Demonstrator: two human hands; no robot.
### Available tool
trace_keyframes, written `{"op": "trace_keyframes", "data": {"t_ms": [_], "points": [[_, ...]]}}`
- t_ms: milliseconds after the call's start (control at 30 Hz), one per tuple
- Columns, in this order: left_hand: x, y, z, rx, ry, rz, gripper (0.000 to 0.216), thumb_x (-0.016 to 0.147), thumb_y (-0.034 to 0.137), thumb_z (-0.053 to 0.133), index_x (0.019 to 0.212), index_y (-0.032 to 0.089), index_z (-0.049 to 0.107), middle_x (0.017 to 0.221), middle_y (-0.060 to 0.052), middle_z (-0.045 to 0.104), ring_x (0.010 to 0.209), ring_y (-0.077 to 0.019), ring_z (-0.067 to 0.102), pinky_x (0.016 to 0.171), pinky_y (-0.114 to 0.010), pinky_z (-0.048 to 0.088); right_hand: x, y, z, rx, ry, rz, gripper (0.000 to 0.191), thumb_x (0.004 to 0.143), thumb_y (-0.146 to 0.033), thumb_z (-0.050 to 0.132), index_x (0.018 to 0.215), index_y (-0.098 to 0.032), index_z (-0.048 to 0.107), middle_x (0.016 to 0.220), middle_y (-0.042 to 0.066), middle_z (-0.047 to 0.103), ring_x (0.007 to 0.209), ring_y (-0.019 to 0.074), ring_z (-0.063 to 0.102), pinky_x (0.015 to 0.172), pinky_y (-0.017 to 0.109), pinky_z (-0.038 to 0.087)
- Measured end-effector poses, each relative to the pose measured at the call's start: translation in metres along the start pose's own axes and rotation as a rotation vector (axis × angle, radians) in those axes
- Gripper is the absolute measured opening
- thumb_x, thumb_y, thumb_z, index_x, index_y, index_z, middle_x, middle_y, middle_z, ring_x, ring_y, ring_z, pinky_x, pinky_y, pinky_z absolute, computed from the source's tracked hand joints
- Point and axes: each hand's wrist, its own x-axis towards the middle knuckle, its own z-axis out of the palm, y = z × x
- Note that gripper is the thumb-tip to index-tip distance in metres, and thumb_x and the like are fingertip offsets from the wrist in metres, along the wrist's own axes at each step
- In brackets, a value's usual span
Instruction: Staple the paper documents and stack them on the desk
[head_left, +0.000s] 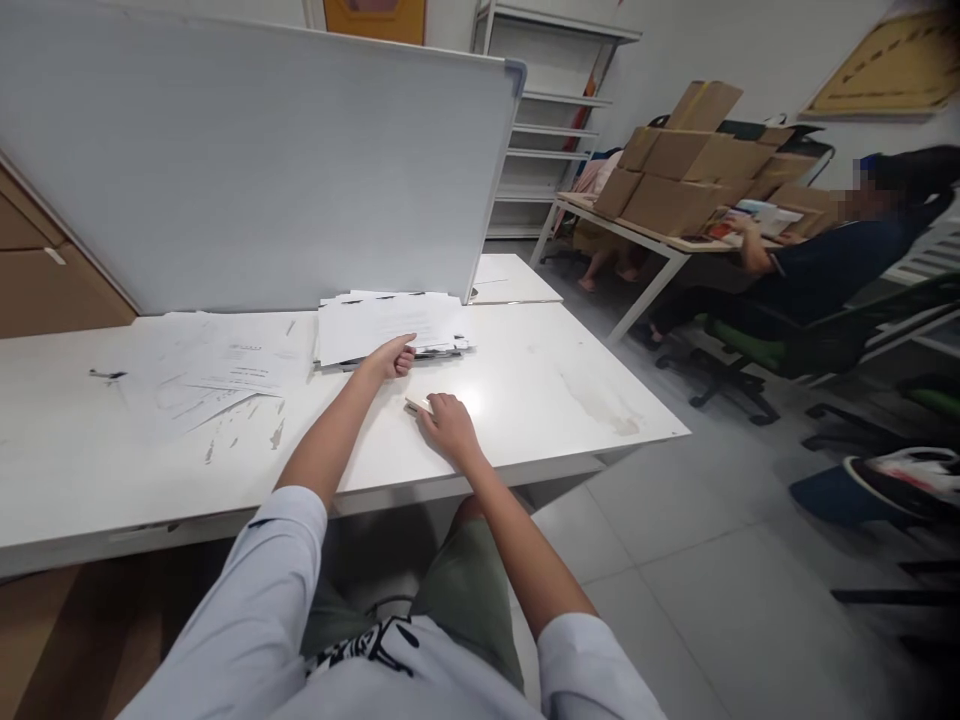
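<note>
My left hand (394,358) is at the front edge of a stack of printed papers (360,325). Its fingers are curled, and the thumb lies over the top sheet, seeming to pinch the paper's edge. Closer to me and to the right, my right hand (450,428) is closed over a small cream-coloured stapler-like object (417,406), which rests on the white table (525,400). Only the dark-marked front end of that object shows; the palm and fingers cover the remainder.
Loose printed sheets (225,375) spread across the left side of the table. A whiteboard (300,160) stands behind the papers, with cardboard (60,270) at far left. Another person (840,250) sits at a table stacked with cardboard boxes (675,180). A bin (847,490) stands on the floor, right.
</note>
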Motion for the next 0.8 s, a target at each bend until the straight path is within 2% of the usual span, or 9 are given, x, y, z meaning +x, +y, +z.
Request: {"op": "trace_keyframes", "data": {"t_ms": [100, 200, 300, 367, 433, 467, 567, 667, 800], "points": [[-0.007, -0.007, -0.010, 0.069, 0.016, 0.081, 0.033, 0.083, 0.022, 0.069, 0.062, 0.021, 0.044, 0.041, 0.011, 0.022, 0.034, -0.0044, 0.010, 0.036, -0.020, 0.004, -0.001, 0.002, -0.001, -0.012, -0.010, 0.003, 0.023, 0.099, -0.035, 0.048, 0.107, -0.016, 0.059, 0.103, 0.012, 0.067, 0.096, 0.0268, 0.057, 0.080, 0.035, 0.040], [-0.020, -0.025, -0.031, 0.113, 0.040, 0.218, 0.032, 0.081, 0.024, 0.072, 0.060, 0.018, 0.048, 0.043, 0.007, 0.030, 0.037, -0.0054, 0.021, 0.038, -0.019, 0.013, -0.005, 0.005, 0.000, -0.008, 0.003, -0.002, 0.026, 0.099, -0.035, 0.046, 0.107, -0.015, 0.060, 0.102, 0.013, 0.066, 0.095, 0.0270, 0.056, 0.080, 0.035, 0.039], [-0.037, -0.035, -0.081, 0.391, 0.142, 0.445, 0.019, 0.083, 0.026, 0.069, 0.070, 0.016, 0.060, 0.059, -0.001, 0.056, 0.056, -0.0110, 0.050, 0.054, -0.020, 0.039, -0.009, 0.011, 0.005, 0.013, 0.042, -0.029, 0.027, 0.100, -0.036, 0.043, 0.105, -0.016, 0.061, 0.098, 0.013, 0.066, 0.092, 0.0268, 0.055, 0.078, 0.035, 0.039], [-0.052, -0.032, -0.129, 0.865, 0.337, 0.635, 0.015, 0.086, 0.026, 0.064, 0.095, 0.014, 0.067, 0.097, -0.008, 0.070, 0.096, -0.0198, 0.062, 0.086, -0.027, 0.048, -0.010, 0.014, 0.008, 0.019, 0.068, -0.061, 0.028, 0.100, -0.037, 0.041, 0.100, -0.017, 0.061, 0.094, 0.012, 0.065, 0.089, 0.0263, 0.054, 0.075, 0.034, 0.038], [-0.069, -0.028, -0.179, 1.252, 0.539, 0.703, 0.045, 0.087, 0.027, 0.063, 0.127, 0.008, 0.057, 0.141, -0.015, 0.054, 0.138, -0.0316, 0.039, 0.116, -0.042, 0.028, -0.011, 0.017, 0.011, 0.014, 0.090, -0.087, 0.029, 0.100, -0.038, 0.040, 0.094, -0.018, 0.061, 0.090, 0.012, 0.064, 0.086, 0.0255, 0.053, 0.073, 0.034, 0.038], [-0.078, -0.028, -0.202, 1.324, 0.608, 0.673, 0.058, 0.087, 0.029, 0.063, 0.137, 0.003, 0.049, 0.153, -0.020, 0.041, 0.147, -0.0372, 0.024, 0.121, -0.049, 0.015, -0.011, 0.018, 0.013, 0.009, 0.099, -0.094, 0.030, 0.100, -0.038, 0.040, 0.091, -0.019, 0.061, 0.089, 0.011, 0.063, 0.085, 0.0251, 0.053, 0.072, 0.033, 0.037], [-0.107, -0.043, -0.244, 1.358, 0.685, 0.524, 0.069, 0.093, 0.035, 0.054, 0.146, -0.007, 0.034, 0.159, -0.029, 0.022, 0.149, -0.0443, 0.010, 0.120, -0.058, 0.004, -0.012, 0.019, 0.014, -0.006, 0.115, -0.094, 0.032, 0.100, -0.038, 0.040, 0.086, -0.019, 0.061, 0.086, 0.010, 0.063, 0.083, 0.0244, 0.052, 0.071, 0.033, 0.036], [-0.136, -0.076, -0.245, 1.401, 0.710, 0.464, 0.071, 0.095, 0.037, 0.047, 0.151, -0.003, 0.028, 0.157, -0.028, 0.029, 0.147, -0.0405, 0.025, 0.120, -0.053, 0.018, -0.013, 0.020, 0.014, 0.003, 0.116, -0.093, 0.033, 0.100, -0.039, 0.040, 0.085, -0.019, 0.061, 0.085, 0.010, 0.063, 0.082, 0.0247, 0.052, 0.069, 0.033, 0.036], [-0.172, -0.126, -0.208, 1.419, 0.683, 0.537, 0.074, 0.090, 0.038, 0.051, 0.153, 0.003, 0.031, 0.147, -0.023, 0.048, 0.133, -0.0363, 0.047, 0.110, -0.047, 0.037, -0.016, 0.022, 0.014, 0.047, 0.106, -0.080, 0.033, 0.099, -0.041, 0.040, 0.088, -0.019, 0.062, 0.087, 0.011, 0.063, 0.082, 0.0254, 0.053, 0.070, 0.034, 0.037]]}}
